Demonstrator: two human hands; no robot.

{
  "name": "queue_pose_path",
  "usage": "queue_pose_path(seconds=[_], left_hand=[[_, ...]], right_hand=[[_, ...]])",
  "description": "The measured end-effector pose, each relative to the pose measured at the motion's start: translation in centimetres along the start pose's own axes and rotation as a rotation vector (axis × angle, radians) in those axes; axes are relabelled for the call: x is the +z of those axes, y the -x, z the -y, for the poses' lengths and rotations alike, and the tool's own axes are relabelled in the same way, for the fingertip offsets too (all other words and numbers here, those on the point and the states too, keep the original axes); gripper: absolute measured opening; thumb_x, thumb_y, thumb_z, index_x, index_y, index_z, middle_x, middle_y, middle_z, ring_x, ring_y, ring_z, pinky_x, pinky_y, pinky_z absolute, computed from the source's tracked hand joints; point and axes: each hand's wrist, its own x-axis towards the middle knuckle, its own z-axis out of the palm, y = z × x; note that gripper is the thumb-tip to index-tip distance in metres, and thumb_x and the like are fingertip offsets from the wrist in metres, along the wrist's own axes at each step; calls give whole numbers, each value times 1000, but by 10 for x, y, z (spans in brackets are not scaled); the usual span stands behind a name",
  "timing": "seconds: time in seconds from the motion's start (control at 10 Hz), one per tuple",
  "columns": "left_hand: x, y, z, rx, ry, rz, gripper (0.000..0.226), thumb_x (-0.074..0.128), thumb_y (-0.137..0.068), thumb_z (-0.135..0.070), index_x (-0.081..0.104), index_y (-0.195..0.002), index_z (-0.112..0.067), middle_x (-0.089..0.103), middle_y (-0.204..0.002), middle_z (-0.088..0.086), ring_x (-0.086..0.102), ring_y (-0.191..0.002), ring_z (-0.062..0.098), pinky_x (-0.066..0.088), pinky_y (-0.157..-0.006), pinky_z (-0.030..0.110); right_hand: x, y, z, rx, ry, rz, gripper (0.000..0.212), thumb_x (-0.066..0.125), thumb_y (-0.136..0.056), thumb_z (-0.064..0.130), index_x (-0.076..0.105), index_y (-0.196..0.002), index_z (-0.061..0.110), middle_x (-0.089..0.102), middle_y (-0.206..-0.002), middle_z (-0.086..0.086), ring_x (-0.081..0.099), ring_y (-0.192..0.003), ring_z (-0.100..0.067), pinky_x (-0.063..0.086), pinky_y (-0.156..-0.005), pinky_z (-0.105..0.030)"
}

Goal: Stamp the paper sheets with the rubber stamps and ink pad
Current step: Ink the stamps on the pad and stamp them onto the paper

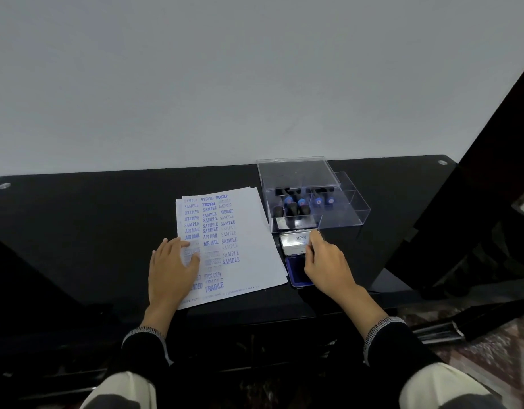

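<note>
Step in hand, my read: ink pad (296,271) being handled at its lid (294,243), opening or closing, cannot tell which. Pad sits near table (77,219) front edge, just right of paper sheets (249,231). My right hand (324,262) pinches lid's right edge, fingers curled. My left hand (172,265) lies flat, fingers spread, pressing top sheet. Rubber stamps (296,206) rest in clear box (343,208) behind pad. If opening, next move calls for picking stamp.

Black table (77,231): paper sheets (255,231) under my left hand (170,267); ink pad (296,273) beneath my right (325,264), clear stamp box (343,214) beyond it.
</note>
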Motion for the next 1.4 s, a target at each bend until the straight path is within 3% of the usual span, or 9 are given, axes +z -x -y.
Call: queue_pose_path(seconds=[0.2, 0.3, 0.6, 0.7, 0.9, 1.0, 1.2, 1.3, 1.4], left_hand=[[1, -1, 2, -5, 4, 9, 34, 57, -93, -33, 55, -123, -17, 51, -139, 2, 31, -142, 24, 22, -119, 47], [1, 0, 1, -10, 12, 10, 35, 57, -93, -33, 55, -124, -17, 50, -140, 3, 31, -142, 23, 22, -119, 46], [0, 0, 0, -12, 14, 7, 37, 57, -93, -32, 55, -126, -16, 49, -141, 3, 31, -142, 23, 23, -118, 46], [1, 0, 0, -7, 9, 6, 36, 57, -93, -33, 55, -126, -16, 50, -141, 3, 31, -142, 24, 22, -118, 46], [1, 1, 1, -13, 16, 11, 36, 57, -93, -33, 54, -126, -17, 49, -142, 3, 30, -143, 23, 21, -119, 45], [1, 1, 1, -18, 30, 8, 36, 58, -93, -32, 54, -126, -17, 49, -142, 3, 31, -142, 23, 23, -119, 45], [-5, 2, -1, -60, 158, -22, 38, 66, -88, -28, 56, -124, -21, 55, -129, -2, 44, -127, 19, 43, -101, 41], [-6, 2, -1, -98, 184, -28, 41, 70, -86, -29, 56, -124, -23, 55, -121, -4, 47, -117, 17, 45, -91, 37], [-7, 2, -1, -104, 174, -42, 42, 71, -85, -31, 57, -124, -22, 56, -111, -4, 47, -111, 18, 46, -90, 40]], right_hand=[[8, 15, -2, -52, -67, -125, 20, 47, -97, 8, 34, -86, 18, 44, -64, 5, 35, -48, -8, 27, -56, -29], [7, 16, -4, -43, -72, -104, 19, 45, -98, 10, 34, -86, 19, 44, -65, 6, 34, -49, -6, 27, -58, -28], [3, -5, -7, 14, -56, 21, 11, 41, -98, 13, 38, -87, 14, 48, -62, -1, 46, -52, -16, 25, -46, -23], [4, -1, -5, 4, -53, -17, 10, 42, -98, 13, 38, -89, 15, 48, -62, 1, 45, -51, -14, 23, -47, -21], [11, 16, -3, -35, -55, -154, 20, 47, -96, 8, 34, -84, 18, 41, -60, 7, 34, -46, -9, 31, -58, -30], [10, 13, -4, -29, -54, -125, 18, 46, -96, 8, 35, -85, 18, 47, -62, 2, 42, -49, -16, 32, -57, -30], [5, -5, -7, 15, -54, -25, 14, 42, -99, 14, 37, -86, 15, 45, -57, 2, 42, -47, -13, 23, -44, -23], [7, -4, -6, 12, -58, -42, 14, 42, -98, 14, 37, -86, 15, 44, -56, 2, 42, -46, -15, 23, -45, -24], [10, 6, -5, -17, -75, -111, 17, 44, -97, 11, 35, -83, 17, 42, -57, 5, 43, -47, -17, 27, -52, -26]])
